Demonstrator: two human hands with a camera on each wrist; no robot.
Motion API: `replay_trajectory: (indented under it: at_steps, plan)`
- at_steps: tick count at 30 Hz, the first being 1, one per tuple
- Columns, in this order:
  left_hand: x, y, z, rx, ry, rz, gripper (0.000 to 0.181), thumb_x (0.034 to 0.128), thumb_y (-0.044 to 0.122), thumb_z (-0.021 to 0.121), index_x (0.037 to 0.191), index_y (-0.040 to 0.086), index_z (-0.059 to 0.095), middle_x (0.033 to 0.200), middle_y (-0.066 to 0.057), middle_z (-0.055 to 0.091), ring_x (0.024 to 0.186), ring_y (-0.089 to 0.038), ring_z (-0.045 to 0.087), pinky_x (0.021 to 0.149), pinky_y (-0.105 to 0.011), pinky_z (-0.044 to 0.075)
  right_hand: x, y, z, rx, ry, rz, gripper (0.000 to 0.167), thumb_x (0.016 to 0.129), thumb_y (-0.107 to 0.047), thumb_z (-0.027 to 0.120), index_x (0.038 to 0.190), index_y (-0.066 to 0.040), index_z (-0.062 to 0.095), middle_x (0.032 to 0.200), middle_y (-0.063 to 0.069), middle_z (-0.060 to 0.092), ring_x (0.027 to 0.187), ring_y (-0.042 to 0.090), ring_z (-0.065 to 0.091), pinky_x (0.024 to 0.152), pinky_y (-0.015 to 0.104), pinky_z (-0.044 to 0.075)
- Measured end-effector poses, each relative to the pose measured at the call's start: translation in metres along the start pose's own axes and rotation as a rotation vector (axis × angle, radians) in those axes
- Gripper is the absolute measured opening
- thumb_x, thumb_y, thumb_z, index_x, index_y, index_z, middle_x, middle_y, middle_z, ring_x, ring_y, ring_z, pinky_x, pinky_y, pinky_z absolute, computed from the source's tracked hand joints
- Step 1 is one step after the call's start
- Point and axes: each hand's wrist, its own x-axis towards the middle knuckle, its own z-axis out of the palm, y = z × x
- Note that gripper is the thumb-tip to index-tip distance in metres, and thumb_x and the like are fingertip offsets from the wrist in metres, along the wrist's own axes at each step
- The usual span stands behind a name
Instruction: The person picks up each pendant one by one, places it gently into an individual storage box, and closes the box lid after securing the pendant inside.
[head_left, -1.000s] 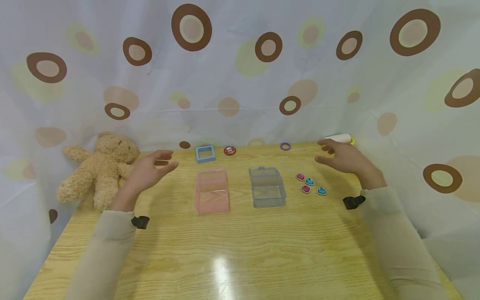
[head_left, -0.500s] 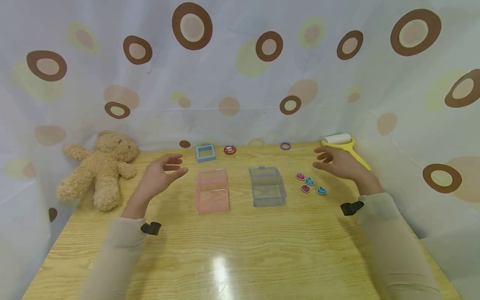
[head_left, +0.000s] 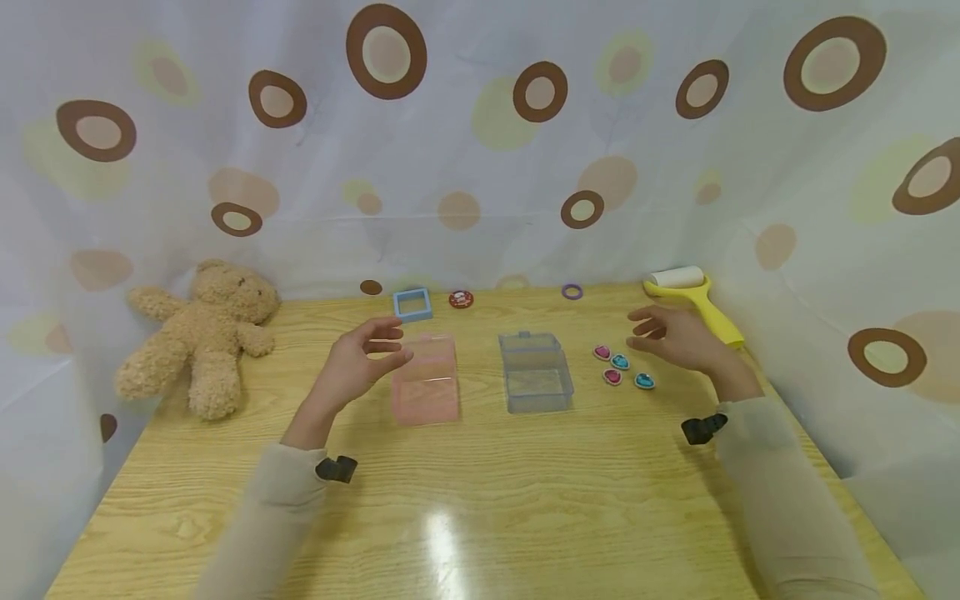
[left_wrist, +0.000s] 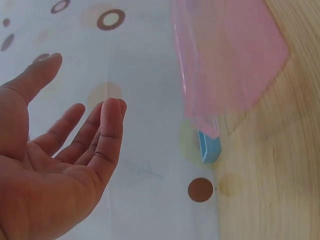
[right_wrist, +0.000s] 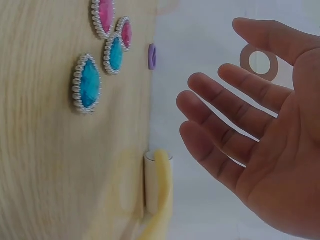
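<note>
My left hand (head_left: 358, 362) hovers at the left edge of a pink clear plastic box (head_left: 427, 402), its fingers loosely bent around nothing. The box stands with its lid raised at the back; in the left wrist view the pink box (left_wrist: 230, 55) is apart from the fingers. To its right is a grey-blue clear box (head_left: 537, 392), likewise open. My right hand (head_left: 678, 337) hangs in the air, relaxed and holding nothing. Just left of it lie several heart-shaped gems, pink and blue; the nearest in the right wrist view is a blue gem (right_wrist: 87, 84).
Along the back lie a blue square frame (head_left: 412, 317), a red round chip (head_left: 461, 299) and a purple ring (head_left: 572, 292). A yellow lint roller (head_left: 708, 308) is at the back right. A teddy bear (head_left: 210, 333) leans at the left. A patterned curtain (head_left: 465, 150) surrounds the table.
My left hand has moved right, from beside the teddy bear to the pink box. My right hand has shifted slightly down, uncovering the lint roller. The objects on the table stay put.
</note>
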Motion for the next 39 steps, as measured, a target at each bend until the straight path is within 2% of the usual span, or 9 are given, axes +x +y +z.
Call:
replay_trajectory:
  at_steps: [7,16,20,26,28,33,39]
  plan:
    - [0.002,0.003,0.023,-0.060,-0.032,0.008,0.057,0.0926,0.028,0.073,0.144,0.018,0.051,0.139,-0.012,0.058,0.125,-0.032,0.060,0.095,-0.045,0.056,-0.001,0.005,0.008,0.014,-0.028,0.033,0.055,0.098,-0.041,0.063,0.139,-0.006,0.055,0.123,0.019,0.069,0.110,0.037,0.066,0.091,0.053,0.054]
    - [0.006,0.009,0.054,-0.082,-0.066,0.008,0.052,0.0930,0.022,0.072,0.142,0.018,0.054,0.139,-0.016,0.057,0.123,-0.030,0.061,0.093,-0.041,0.057,0.000,0.008,0.015,0.031,-0.056,0.040,0.047,0.098,-0.032,0.064,0.135,-0.002,0.058,0.119,0.018,0.070,0.109,0.036,0.066,0.092,0.053,0.053]
    - [0.007,0.010,0.068,-0.091,-0.062,0.010,0.051,0.0920,0.023,0.074,0.140,0.018,0.056,0.135,-0.012,0.059,0.121,-0.029,0.062,0.093,-0.039,0.057,0.000,0.012,0.019,0.032,-0.067,0.037,0.046,0.098,-0.031,0.064,0.133,-0.002,0.059,0.117,0.017,0.070,0.109,0.036,0.066,0.092,0.053,0.053]
    - [0.011,0.011,0.088,-0.088,-0.067,0.065,0.049,0.0903,0.020,0.076,0.136,0.014,0.060,0.133,-0.012,0.062,0.119,-0.028,0.064,0.097,-0.039,0.055,0.002,0.019,0.023,0.064,-0.084,0.043,0.046,0.099,-0.031,0.063,0.134,-0.002,0.059,0.118,0.018,0.069,0.109,0.036,0.065,0.092,0.053,0.053]
    - [0.012,0.011,0.094,-0.079,-0.075,0.064,0.048,0.0897,0.021,0.076,0.135,0.014,0.061,0.133,-0.011,0.063,0.119,-0.027,0.064,0.097,-0.039,0.055,0.002,0.022,0.025,0.083,-0.091,0.049,0.045,0.099,-0.030,0.063,0.134,-0.002,0.059,0.118,0.018,0.069,0.109,0.036,0.064,0.092,0.053,0.053]
    - [0.014,0.013,0.106,-0.058,-0.093,0.042,0.046,0.0897,0.023,0.077,0.133,0.015,0.062,0.135,-0.011,0.062,0.118,-0.026,0.065,0.095,-0.039,0.056,0.004,0.028,0.030,0.116,-0.108,0.062,0.045,0.099,-0.030,0.063,0.134,-0.002,0.058,0.119,0.018,0.068,0.111,0.035,0.064,0.093,0.052,0.053]
    - [0.014,0.017,0.116,-0.064,-0.111,0.047,0.046,0.0903,0.023,0.076,0.133,0.013,0.062,0.135,-0.016,0.061,0.119,-0.030,0.065,0.091,-0.039,0.058,0.006,0.030,0.034,0.132,-0.121,0.086,0.046,0.099,-0.031,0.063,0.135,-0.003,0.058,0.121,0.019,0.067,0.112,0.035,0.063,0.092,0.051,0.053]
